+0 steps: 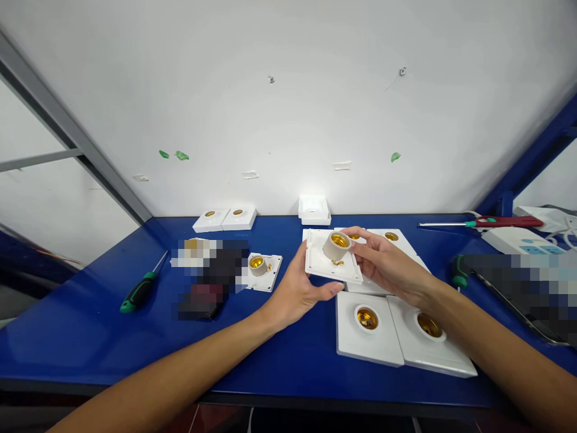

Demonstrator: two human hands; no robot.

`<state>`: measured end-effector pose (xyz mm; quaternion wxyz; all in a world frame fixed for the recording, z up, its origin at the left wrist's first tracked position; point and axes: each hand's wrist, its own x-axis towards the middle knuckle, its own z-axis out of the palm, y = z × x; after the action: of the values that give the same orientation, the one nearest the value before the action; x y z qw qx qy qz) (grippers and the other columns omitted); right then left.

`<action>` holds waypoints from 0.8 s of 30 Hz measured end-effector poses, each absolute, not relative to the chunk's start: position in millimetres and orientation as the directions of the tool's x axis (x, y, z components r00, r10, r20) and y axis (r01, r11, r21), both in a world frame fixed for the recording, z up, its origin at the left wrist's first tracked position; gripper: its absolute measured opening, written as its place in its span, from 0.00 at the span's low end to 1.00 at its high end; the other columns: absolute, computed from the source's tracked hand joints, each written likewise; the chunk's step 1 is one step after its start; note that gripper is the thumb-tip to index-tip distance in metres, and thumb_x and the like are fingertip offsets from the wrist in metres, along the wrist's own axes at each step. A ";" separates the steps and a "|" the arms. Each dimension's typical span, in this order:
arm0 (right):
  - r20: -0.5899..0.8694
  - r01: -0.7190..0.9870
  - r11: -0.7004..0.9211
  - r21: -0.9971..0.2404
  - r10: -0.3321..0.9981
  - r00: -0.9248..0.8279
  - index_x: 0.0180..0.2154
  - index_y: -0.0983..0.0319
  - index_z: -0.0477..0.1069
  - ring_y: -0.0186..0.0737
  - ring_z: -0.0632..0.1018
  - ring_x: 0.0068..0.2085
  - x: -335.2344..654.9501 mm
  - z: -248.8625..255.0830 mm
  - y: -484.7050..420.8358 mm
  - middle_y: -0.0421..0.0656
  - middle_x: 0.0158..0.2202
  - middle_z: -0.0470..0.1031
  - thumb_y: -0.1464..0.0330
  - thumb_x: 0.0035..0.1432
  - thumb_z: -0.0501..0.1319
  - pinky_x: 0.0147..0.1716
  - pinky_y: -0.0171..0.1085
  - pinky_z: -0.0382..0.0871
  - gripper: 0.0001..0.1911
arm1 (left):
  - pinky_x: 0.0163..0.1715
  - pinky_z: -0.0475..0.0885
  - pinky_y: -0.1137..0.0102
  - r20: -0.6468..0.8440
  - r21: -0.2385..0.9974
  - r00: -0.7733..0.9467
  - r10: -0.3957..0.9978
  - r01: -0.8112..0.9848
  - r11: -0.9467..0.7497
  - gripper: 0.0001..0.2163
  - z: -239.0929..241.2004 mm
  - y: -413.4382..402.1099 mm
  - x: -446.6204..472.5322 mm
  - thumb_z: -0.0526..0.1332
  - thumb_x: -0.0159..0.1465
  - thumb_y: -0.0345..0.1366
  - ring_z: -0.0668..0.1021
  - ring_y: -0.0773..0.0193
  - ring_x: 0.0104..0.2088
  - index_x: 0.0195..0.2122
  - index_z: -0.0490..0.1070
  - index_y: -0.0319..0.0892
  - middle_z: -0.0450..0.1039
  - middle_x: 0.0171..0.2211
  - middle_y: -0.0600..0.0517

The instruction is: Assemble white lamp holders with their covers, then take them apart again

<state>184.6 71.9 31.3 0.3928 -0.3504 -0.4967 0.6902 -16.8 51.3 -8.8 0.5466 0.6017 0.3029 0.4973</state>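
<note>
- White base plate (325,267) is sitting tilted, clamped in the left hand (297,294).
- Right hand (387,267) is pinching the socket (337,245); the tilt is risking brass bits (338,263) sliding off.

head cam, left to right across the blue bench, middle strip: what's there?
green-handled screwdriver → loose lamp holder → left hand → held lamp holder → right hand → dark-handled tool → power strip. The red-handled screwdriver and the other plates overlap these, so they are left out.
</note>
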 end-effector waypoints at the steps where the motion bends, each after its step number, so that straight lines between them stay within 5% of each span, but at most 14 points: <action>1: -0.105 -0.185 -0.218 -0.958 0.871 -0.479 0.50 0.54 0.75 0.34 0.77 0.38 184.6 30.3 70.9 0.40 0.41 0.79 0.57 0.62 0.70 0.41 0.36 0.71 0.17 | 0.66 0.65 0.51 0.246 0.964 0.340 0.908 -0.186 -0.192 0.41 -6.6 48.0 -15.7 0.78 0.54 0.51 0.72 0.43 0.65 0.65 0.63 0.47 0.71 0.63 0.42; 5: -0.107 -0.100 -0.187 -0.977 0.843 -0.527 0.54 0.51 0.73 0.36 0.77 0.42 185.7 26.8 68.0 0.40 0.45 0.79 0.55 0.64 0.68 0.45 0.38 0.72 0.19 | 0.61 0.70 0.53 0.183 0.969 0.356 0.916 -0.221 -0.108 0.41 4.8 39.5 -15.5 0.79 0.52 0.52 0.75 0.43 0.61 0.64 0.65 0.49 0.73 0.61 0.43; 10: 0.058 0.150 0.115 -0.982 0.938 -0.341 0.46 0.55 0.74 0.40 0.77 0.36 188.7 29.8 84.3 0.41 0.36 0.78 0.53 0.67 0.62 0.39 0.42 0.72 0.14 | 0.61 0.69 0.59 0.092 0.955 0.231 0.969 -0.296 -0.020 0.33 5.0 41.4 -15.4 0.77 0.56 0.50 0.77 0.50 0.60 0.58 0.67 0.46 0.75 0.60 0.44; 13: 0.243 0.385 0.323 -0.864 0.939 -0.243 0.41 0.57 0.74 0.43 0.78 0.37 184.7 37.8 110.5 0.44 0.38 0.77 0.58 0.66 0.62 0.39 0.44 0.73 0.10 | 0.54 0.73 0.62 0.025 0.953 0.108 0.994 -0.302 0.009 0.30 -0.9 43.7 -14.1 0.77 0.57 0.51 0.80 0.53 0.55 0.54 0.69 0.45 0.77 0.57 0.44; 17: 0.439 0.677 0.575 -0.459 0.809 -0.390 0.46 0.58 0.74 0.49 0.78 0.49 165.2 43.2 153.3 0.50 0.49 0.75 0.67 0.66 0.59 0.52 0.50 0.73 0.09 | 0.44 0.75 0.64 -0.009 0.959 0.041 0.999 -0.282 0.020 0.28 -2.2 43.8 -13.7 0.74 0.59 0.54 0.83 0.59 0.42 0.50 0.68 0.43 0.78 0.50 0.45; 19: 0.432 0.701 0.585 -0.408 0.800 -0.416 0.45 0.59 0.75 0.55 0.74 0.56 152.5 40.7 171.7 0.52 0.50 0.74 0.69 0.63 0.62 0.57 0.55 0.68 0.08 | 0.41 0.74 0.65 0.008 0.955 0.035 0.999 -0.298 0.003 0.27 0.3 43.5 -14.3 0.73 0.59 0.55 0.83 0.61 0.38 0.48 0.67 0.42 0.77 0.47 0.47; 24: 0.432 0.703 0.591 -0.395 0.795 -0.426 0.31 0.60 0.73 0.61 0.74 0.53 133.6 34.9 197.7 0.52 0.45 0.76 0.74 0.57 0.64 0.57 0.63 0.63 0.04 | 0.37 0.73 0.67 0.054 0.946 0.019 0.998 -0.320 -0.045 0.26 3.3 44.9 -15.9 0.73 0.59 0.55 0.82 0.64 0.34 0.45 0.66 0.43 0.77 0.42 0.50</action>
<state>133.6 197.7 34.9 0.2979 -0.4455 -0.8407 0.0773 -15.9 44.9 3.3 0.5683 0.4320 0.3928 0.5797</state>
